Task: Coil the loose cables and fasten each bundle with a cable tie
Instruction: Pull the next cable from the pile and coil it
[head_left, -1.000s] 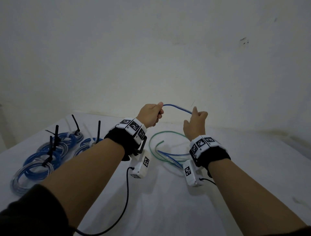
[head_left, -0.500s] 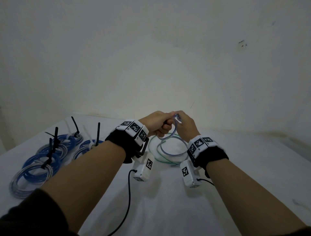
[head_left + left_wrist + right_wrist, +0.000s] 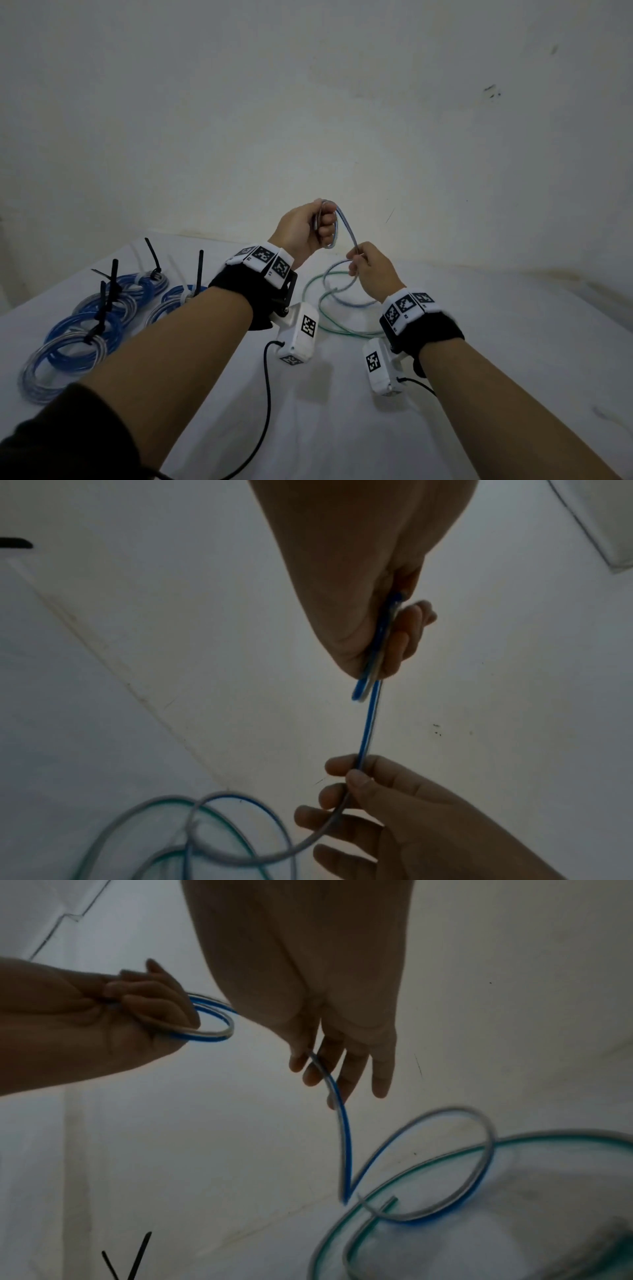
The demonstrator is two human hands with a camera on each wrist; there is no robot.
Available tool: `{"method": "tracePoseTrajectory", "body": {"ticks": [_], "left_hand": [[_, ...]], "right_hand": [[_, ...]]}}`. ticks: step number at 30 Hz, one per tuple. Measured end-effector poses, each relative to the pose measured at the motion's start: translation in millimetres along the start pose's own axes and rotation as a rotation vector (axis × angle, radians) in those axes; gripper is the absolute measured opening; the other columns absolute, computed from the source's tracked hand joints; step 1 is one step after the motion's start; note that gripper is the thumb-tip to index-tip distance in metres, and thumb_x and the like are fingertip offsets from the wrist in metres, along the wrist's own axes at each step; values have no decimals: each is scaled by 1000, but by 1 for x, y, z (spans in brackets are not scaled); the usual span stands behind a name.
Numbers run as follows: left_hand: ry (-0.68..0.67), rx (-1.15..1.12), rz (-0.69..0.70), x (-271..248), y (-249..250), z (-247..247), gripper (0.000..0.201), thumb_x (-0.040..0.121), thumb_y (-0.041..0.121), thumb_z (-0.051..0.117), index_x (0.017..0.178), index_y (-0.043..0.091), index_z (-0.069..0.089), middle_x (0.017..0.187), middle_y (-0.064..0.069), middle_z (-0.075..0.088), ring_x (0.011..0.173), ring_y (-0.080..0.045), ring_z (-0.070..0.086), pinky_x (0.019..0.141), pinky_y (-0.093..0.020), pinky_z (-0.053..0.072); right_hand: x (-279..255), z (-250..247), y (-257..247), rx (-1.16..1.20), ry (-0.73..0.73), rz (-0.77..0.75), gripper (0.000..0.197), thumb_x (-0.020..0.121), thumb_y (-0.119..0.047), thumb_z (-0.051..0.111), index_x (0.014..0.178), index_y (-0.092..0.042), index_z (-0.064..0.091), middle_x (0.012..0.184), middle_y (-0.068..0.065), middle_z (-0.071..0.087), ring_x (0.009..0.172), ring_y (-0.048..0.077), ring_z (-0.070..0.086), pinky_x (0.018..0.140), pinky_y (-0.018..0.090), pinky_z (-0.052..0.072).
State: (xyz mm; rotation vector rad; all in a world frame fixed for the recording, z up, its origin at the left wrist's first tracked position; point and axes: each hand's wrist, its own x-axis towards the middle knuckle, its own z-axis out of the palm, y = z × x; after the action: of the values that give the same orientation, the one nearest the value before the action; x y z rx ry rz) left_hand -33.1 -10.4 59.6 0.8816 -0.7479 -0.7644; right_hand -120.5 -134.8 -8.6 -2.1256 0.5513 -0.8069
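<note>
My left hand [image 3: 313, 224] is raised above the white table [image 3: 342, 411] and grips a small loop of the blue cable [image 3: 337, 228] in its curled fingers [image 3: 405, 639]. The same blue cable [image 3: 368, 723] runs down to my right hand [image 3: 359, 265], which pinches it between thumb and fingers [image 3: 316, 1073]. Below that hand the blue cable [image 3: 346, 1148] trails in a loose curl onto the table. A green cable [image 3: 329, 327] lies loose there too, beneath both hands.
Several coiled blue bundles [image 3: 78, 329] fastened with black cable ties [image 3: 113, 284] lie at the table's left. A black lead [image 3: 267, 404] hangs from the left wrist camera. A pale wall [image 3: 342, 120] stands just behind the table.
The hands met half a second ago, forming a loop in the blue cable. Now the left hand has risen with the loop, and the right hand has slid down the cable.
</note>
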Motion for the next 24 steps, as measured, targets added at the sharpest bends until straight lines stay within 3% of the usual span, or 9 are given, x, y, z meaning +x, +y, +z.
{"method": "tracePoseTrajectory", "body": {"ticks": [4,7,10,12,17,19,22,24], "left_hand": [[8,36,130,-1,-8,-1,32,102,14,30,86,5,56,66,0,60,53,-9,53,57,-20,48],[-10,33,195,-1,-9,1,29,102,13,30,90,5,55,76,-4,60,59,-9,58,66,-21,51],[-12,49,248,-2,-7,3,27,101,14,31,90,6,54,79,-6,60,63,-10,60,70,-22,51],[-16,75,254,-2,-7,3,27,101,15,33,91,6,55,75,-2,65,65,-11,62,70,-22,53],[-77,143,260,-1,-8,5,23,101,10,31,94,8,53,79,3,71,75,-9,68,75,-19,53],[-31,117,318,2,-4,6,24,101,10,31,92,9,53,78,4,72,76,-9,69,77,-20,53],[79,-4,387,9,3,3,26,101,10,31,89,9,54,79,4,72,77,-9,69,79,-22,54],[134,-42,433,12,4,-1,27,101,10,31,88,10,54,88,2,70,81,-7,69,79,-21,53]], "right_hand": [[-1,-2,-6,20,16,-9,30,97,-2,31,111,-14,55,73,1,46,64,16,45,63,25,42],[-1,0,-8,22,23,22,34,94,5,33,124,-3,46,82,7,46,71,24,45,66,34,41],[-3,0,-3,115,129,114,15,95,2,37,106,-4,43,80,7,49,62,22,51,56,25,43],[-4,-3,-2,133,163,123,9,95,0,40,97,-7,45,78,6,51,53,16,55,52,25,46],[-4,-6,0,87,153,88,25,92,3,41,105,-13,54,76,4,52,57,13,58,57,21,47],[-8,-7,3,95,130,140,18,93,2,44,105,-9,51,75,4,53,56,15,57,57,22,49],[-15,-8,10,105,92,253,8,93,0,48,98,-6,45,81,14,59,55,20,58,59,30,52],[-19,-8,14,91,40,322,10,93,1,47,98,-6,41,85,17,59,57,24,58,50,26,49]]}}
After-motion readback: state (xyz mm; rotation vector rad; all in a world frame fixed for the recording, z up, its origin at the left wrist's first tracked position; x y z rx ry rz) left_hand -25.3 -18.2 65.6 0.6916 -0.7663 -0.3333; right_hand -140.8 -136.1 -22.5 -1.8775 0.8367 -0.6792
